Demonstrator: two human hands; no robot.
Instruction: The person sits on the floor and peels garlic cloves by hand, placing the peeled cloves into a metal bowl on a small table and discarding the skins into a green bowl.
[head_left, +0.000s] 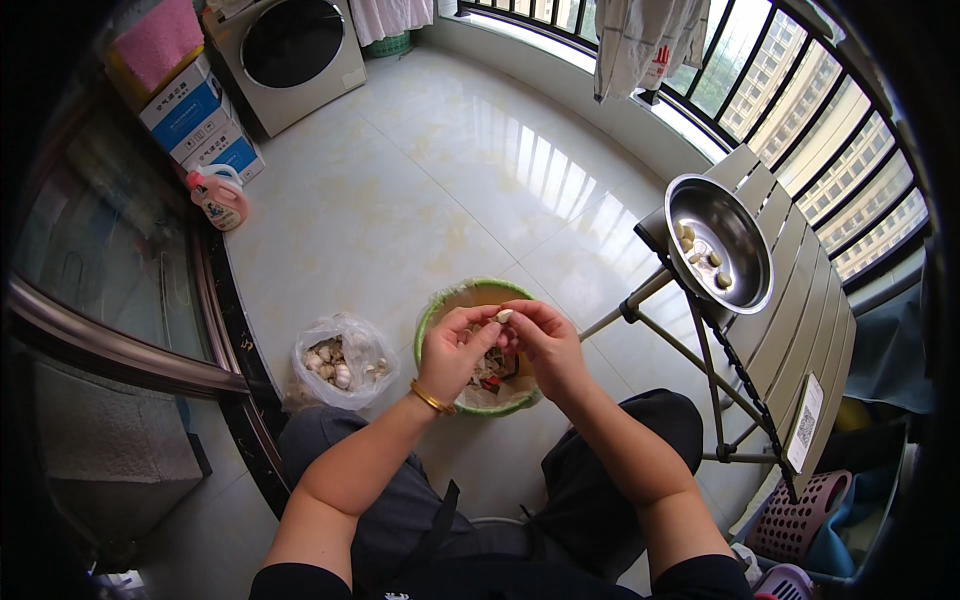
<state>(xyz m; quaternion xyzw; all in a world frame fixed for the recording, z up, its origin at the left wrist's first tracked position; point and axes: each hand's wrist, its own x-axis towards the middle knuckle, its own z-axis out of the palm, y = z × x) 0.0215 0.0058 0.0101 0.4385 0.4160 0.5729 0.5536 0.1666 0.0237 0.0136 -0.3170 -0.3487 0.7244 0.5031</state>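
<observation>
A garlic clove (503, 316) is pinched between the fingertips of both hands, above a green-rimmed bin (426, 321). My left hand (457, 346), with a gold bangle at its wrist, grips the clove from the left. My right hand (546, 346) holds it from the right. Papery garlic skins (491, 366) and something red lie in the lined bin below. Left of the bin, a clear plastic bag (370, 340) stands on the floor with garlic bulbs (328, 362) inside. A steel bowl (729, 225) at the right holds several cloves (715, 259).
The bowl rests on a slatted folding table (795, 300), beside a phone-like panel (806, 426) bearing a printed code. Plastic baskets (799, 517) are at the lower right. A detergent bottle (219, 199), cardboard boxes (187, 112) and a washing machine (289, 56) stand at the upper left.
</observation>
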